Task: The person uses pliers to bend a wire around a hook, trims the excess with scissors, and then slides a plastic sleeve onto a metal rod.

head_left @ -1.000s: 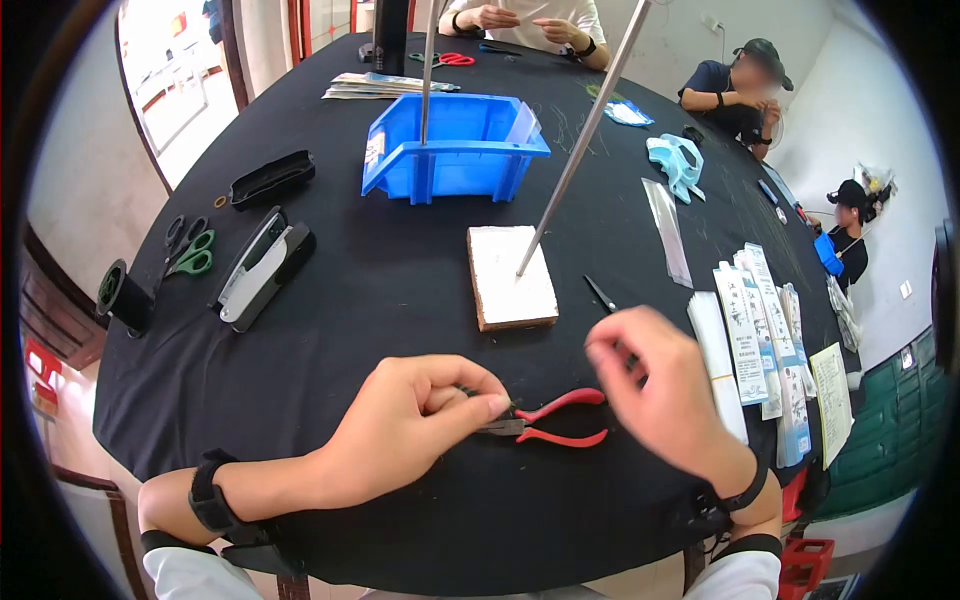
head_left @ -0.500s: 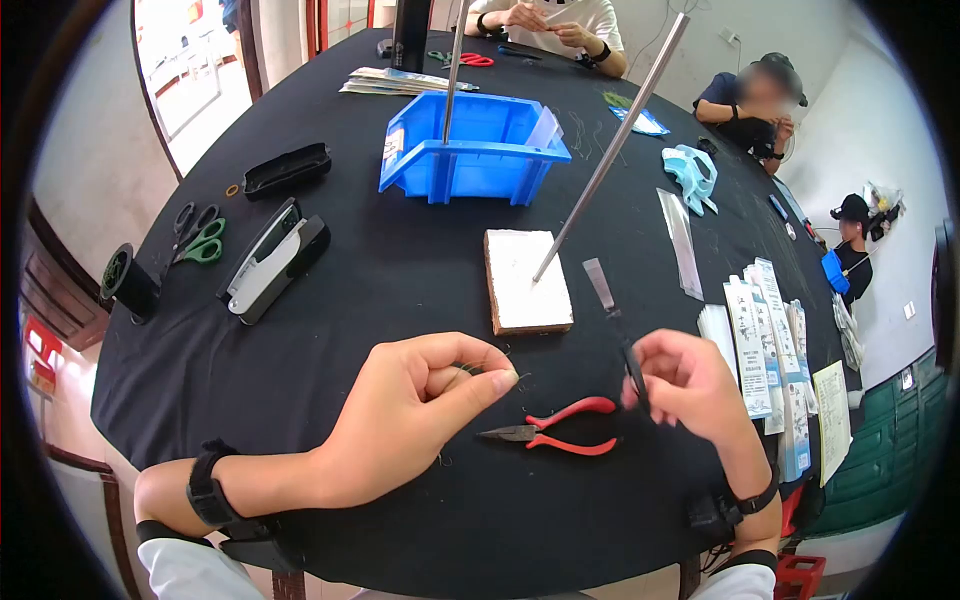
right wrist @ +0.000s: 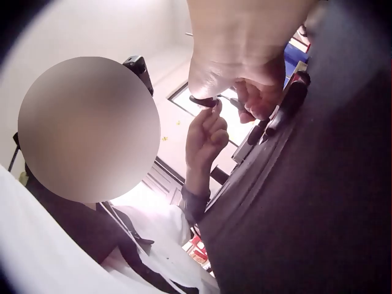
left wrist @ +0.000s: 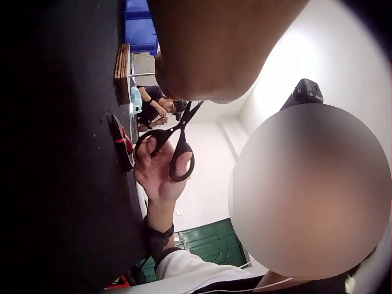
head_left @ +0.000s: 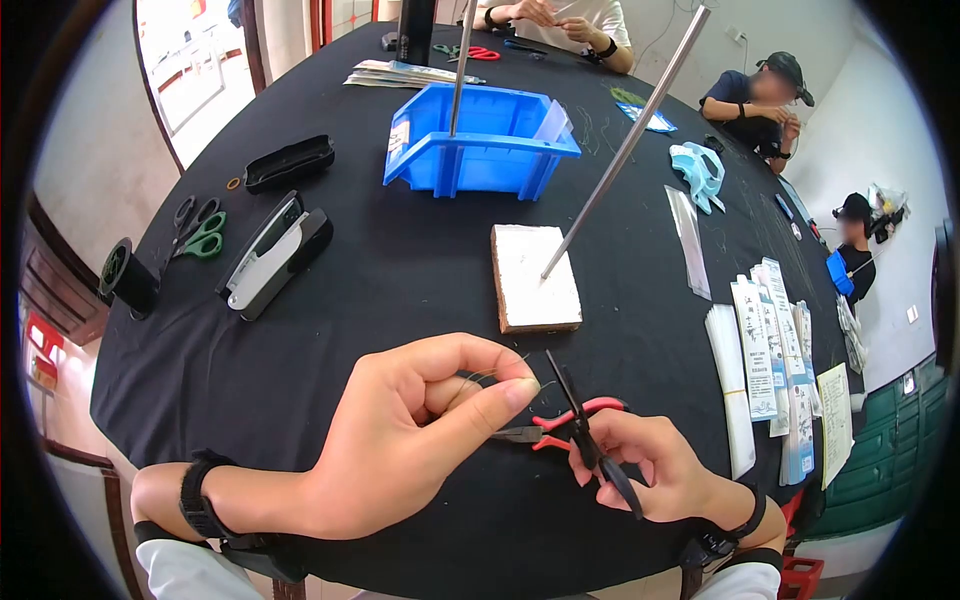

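Thumb and index finger of the left hand [head_left: 415, 435] pinch thin greenish thread, its loose ends sticking out past the fingertips. Black scissors [head_left: 583, 430] are in the right hand [head_left: 655, 465], fingers through the handles, blades pointing up beside the left fingertips. In the left wrist view the scissors [left wrist: 177, 130] show parted blades, with the right hand [left wrist: 160, 174] in the loops. Red-handled pliers [head_left: 548, 432] lie on the black cloth beneath, partly covered by both hands. Whether the blades touch the thread, I cannot tell.
Ahead stand a white block [head_left: 535, 280] with a slanting metal rod [head_left: 630, 140] and a blue bin [head_left: 480, 150]. A stapler [head_left: 275, 262], green scissors [head_left: 205, 238] and a spool [head_left: 130, 278] are left; packets [head_left: 755, 350] lie right. People sit across the table.
The right hand has picked up the black scissors from beside the block and brought them left to the left fingertips. The left hand still pinches the thread.
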`<action>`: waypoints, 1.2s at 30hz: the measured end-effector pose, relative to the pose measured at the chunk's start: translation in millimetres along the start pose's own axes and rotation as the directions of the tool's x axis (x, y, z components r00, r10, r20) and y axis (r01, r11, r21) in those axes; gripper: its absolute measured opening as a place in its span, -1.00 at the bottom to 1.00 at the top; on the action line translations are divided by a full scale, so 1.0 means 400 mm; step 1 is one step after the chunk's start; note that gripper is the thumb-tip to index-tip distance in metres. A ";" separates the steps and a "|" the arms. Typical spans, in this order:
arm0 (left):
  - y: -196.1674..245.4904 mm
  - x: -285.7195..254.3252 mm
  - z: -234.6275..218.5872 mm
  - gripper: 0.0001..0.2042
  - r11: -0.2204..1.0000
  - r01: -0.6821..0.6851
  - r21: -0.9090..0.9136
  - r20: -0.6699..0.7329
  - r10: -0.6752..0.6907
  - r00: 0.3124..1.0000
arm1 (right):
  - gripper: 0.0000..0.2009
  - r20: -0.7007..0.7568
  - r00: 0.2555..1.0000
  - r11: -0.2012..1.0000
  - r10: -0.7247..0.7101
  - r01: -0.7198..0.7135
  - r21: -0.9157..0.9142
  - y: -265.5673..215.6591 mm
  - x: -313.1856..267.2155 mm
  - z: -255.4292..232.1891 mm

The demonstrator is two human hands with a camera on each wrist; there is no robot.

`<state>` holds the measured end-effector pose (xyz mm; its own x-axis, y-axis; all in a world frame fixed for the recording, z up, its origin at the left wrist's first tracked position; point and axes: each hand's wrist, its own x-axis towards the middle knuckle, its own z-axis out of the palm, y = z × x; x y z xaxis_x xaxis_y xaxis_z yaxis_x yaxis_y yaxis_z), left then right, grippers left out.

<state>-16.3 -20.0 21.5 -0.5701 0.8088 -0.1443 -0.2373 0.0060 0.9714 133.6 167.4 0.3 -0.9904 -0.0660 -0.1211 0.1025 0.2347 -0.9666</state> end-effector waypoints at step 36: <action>-0.009 0.011 -0.001 -0.87 0.998 0.046 -0.044 -0.022 -0.047 0.999 | -0.77 -0.040 0.998 0.989 0.051 -0.056 -0.139 0.021 0.007 0.013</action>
<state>-18.5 -16.8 17.4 -0.5759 0.7942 -0.1939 -0.2979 0.0170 0.9544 132.4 164.3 -9.4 -0.9868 -0.0153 -0.1613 0.1443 0.3703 -0.9176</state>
